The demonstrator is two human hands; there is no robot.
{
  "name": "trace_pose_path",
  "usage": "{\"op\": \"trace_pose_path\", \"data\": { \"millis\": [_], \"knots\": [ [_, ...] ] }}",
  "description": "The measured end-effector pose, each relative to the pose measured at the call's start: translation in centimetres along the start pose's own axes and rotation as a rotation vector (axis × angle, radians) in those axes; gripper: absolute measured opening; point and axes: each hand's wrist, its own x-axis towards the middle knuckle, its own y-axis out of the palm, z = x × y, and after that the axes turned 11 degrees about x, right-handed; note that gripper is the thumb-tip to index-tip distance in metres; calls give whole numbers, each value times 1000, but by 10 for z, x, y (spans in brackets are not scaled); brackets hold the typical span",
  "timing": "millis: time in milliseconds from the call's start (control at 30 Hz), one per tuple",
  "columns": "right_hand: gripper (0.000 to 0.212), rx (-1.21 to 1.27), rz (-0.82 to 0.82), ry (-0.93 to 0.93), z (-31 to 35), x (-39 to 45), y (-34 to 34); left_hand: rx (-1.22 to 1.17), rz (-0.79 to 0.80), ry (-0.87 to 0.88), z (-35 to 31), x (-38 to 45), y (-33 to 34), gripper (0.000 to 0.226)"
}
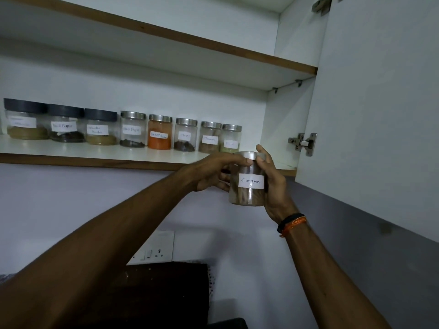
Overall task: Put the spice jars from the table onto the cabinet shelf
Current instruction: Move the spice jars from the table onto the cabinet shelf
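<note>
Eight labelled spice jars are lined up on the lower cabinet shelf point(99, 155). From the left, three black-lidded jars point(65, 123) are seen, then five steel-lidded ones, among them a jar of orange powder point(159, 135). In front of the shelf's right end and just below its edge, a cinnamon jar point(248, 180) is held upright in the air between both hands. The left hand point(215, 173) is wrapped around its left side, thumb laid across the steel lid. The right hand point(273, 184) is clamped on its right side, with a black-and-orange wristband point(291, 223) at the wrist. Farthest right, the open cabinet door point(380, 110) is seen.
</note>
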Motion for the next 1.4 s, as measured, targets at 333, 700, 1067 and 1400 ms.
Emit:
{"op": "trace_pose_path", "data": {
  "millis": [333,700,1067,1400],
  "knots": [
    [62,-4,47,-37,13,20,-1,-1,-13,13,-18,17,-10,31],
    [40,-254,-442,-152,20,61,-18,45,-143,94,-47,42,-39,20],
    [36,-1524,-237,-91,-8,100,-70,106,-201,-10,-32,91,-62,48],
    [53,-1605,-169,-273,-12,110,-90,97,-95,33,-13,150,-57,34]
  ]
}}
